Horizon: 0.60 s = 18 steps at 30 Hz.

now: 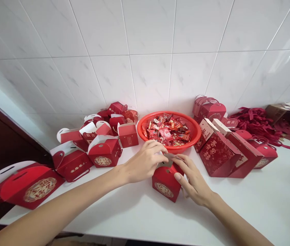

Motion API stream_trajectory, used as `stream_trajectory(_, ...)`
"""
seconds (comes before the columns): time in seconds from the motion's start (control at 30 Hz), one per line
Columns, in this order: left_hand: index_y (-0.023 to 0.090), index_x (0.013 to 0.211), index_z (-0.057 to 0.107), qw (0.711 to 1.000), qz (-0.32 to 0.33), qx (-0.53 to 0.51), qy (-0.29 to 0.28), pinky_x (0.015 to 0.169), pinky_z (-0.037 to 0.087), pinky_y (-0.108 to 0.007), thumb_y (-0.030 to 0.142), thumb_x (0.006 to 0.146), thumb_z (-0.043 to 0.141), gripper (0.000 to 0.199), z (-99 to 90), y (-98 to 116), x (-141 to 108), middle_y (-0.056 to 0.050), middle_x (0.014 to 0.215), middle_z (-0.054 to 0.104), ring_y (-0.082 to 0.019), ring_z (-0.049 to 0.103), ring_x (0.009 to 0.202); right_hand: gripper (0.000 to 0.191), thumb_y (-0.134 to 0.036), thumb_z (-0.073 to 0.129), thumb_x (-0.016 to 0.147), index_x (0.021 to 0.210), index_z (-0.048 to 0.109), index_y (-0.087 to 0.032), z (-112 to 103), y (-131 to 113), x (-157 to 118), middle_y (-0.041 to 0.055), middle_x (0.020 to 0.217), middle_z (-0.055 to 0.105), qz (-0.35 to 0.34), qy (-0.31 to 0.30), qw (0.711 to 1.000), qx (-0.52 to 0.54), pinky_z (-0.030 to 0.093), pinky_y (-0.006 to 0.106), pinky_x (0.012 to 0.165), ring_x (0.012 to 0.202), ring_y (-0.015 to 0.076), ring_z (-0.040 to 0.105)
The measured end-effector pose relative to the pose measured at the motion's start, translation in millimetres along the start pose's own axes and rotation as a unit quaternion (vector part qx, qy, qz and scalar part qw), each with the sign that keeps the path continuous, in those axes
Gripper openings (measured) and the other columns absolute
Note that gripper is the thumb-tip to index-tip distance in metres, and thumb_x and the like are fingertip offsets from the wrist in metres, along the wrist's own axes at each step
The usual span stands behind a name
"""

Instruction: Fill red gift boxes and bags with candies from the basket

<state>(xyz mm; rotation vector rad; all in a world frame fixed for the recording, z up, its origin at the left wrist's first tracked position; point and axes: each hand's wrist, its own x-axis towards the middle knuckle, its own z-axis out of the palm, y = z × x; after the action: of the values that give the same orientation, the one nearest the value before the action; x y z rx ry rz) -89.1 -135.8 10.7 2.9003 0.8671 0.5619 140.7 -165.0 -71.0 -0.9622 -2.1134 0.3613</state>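
A small red gift box [164,184] with a gold round emblem stands on the white table in front of me. My left hand [146,161] reaches in from the left, its fingers bent and pinching at the box's top flap. From the other side my right hand [195,179] grips the flap and the right side of the box, thumb on the near face. Grey-white inner card shows between the two hands; the left fingertips partly cover it. Just behind the box sits a red plastic basket [197,131] holding many wrapped candies [167,133].
Several red boxes [105,152] with raised flaps crowd the left, one large box [36,188] near the front. Taller red boxes [218,155] stand right of the basket, with dark red ribbons [255,124] behind. A tiled wall [150,75] closes off the back.
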Motion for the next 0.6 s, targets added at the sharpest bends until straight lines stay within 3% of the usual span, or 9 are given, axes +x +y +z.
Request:
stream_trajectory(0.07,0.021,0.102,0.073,1.0,0.004,0.021,-0.012,0.11,0.036,-0.047,-0.002,0.084,0.046,0.04,-0.7,1,-1,-0.009,0.12,0.067,-0.026,0.054,0.12,0.038,-0.042,0.037,0.104,0.132,0.056,-0.023,-2,-2,2,0.0141,0.135,0.057,0.013,0.001,1.0,0.018,0.05,0.044,0.103,0.127,0.0278,0.055)
stream_trajectory(0.17,0.021,0.102,0.071,0.999,0.007,-0.001,-0.054,0.112,0.032,-0.046,-0.004,0.081,0.044,0.043,-2.9,3,-2,-0.006,0.108,0.07,-0.022,0.059,0.108,0.031,-0.04,0.036,0.104,0.115,0.06,-0.024,-5,-5,4,0.0111,0.121,0.06,0.037,0.009,0.997,0.062,0.051,0.04,0.095,0.115,0.0253,0.059)
stream_trajectory(0.3,0.018,0.085,0.066,0.99,-0.05,-0.108,-0.078,0.097,0.043,-0.035,0.005,0.084,0.044,0.025,-11.1,8,-1,-0.004,0.096,0.069,-0.019,0.061,0.093,0.028,-0.043,0.041,0.103,0.095,0.059,-0.024,-9,-7,7,0.005,0.094,0.059,0.074,0.008,0.986,0.146,0.05,0.033,0.081,0.089,0.0206,0.06)
stream_trajectory(0.37,0.018,0.074,0.062,0.976,-0.083,-0.183,-0.085,0.088,0.046,-0.031,0.014,0.089,0.046,0.023,-16.1,10,-1,-0.005,0.102,0.068,-0.019,0.062,0.094,0.03,-0.046,0.044,0.102,0.087,0.058,-0.023,-10,-8,8,0.0054,0.098,0.061,0.095,0.01,0.978,0.188,0.049,0.033,0.083,0.092,0.0206,0.06)
stream_trajectory(0.47,0.017,0.068,0.061,0.951,-0.124,-0.266,-0.099,0.085,0.047,-0.029,0.03,0.096,0.049,0.033,-20.1,12,-2,-0.004,0.115,0.067,-0.02,0.063,0.101,0.034,-0.049,0.053,0.097,0.078,0.056,-0.021,-13,-7,10,0.0079,0.115,0.064,0.125,0.022,0.963,0.238,0.046,0.037,0.095,0.108,0.0241,0.06)
stream_trajectory(0.6,0.016,0.058,0.053,0.948,-0.136,-0.261,-0.118,0.085,0.047,-0.03,0.037,0.088,0.066,0.038,-19.0,13,-7,-0.005,0.122,0.066,-0.02,0.065,0.098,0.039,-0.049,0.066,0.089,0.066,0.052,-0.02,-20,-6,11,0.0102,0.123,0.065,0.157,0.005,0.94,0.302,0.045,0.042,0.099,0.114,0.0282,0.061)
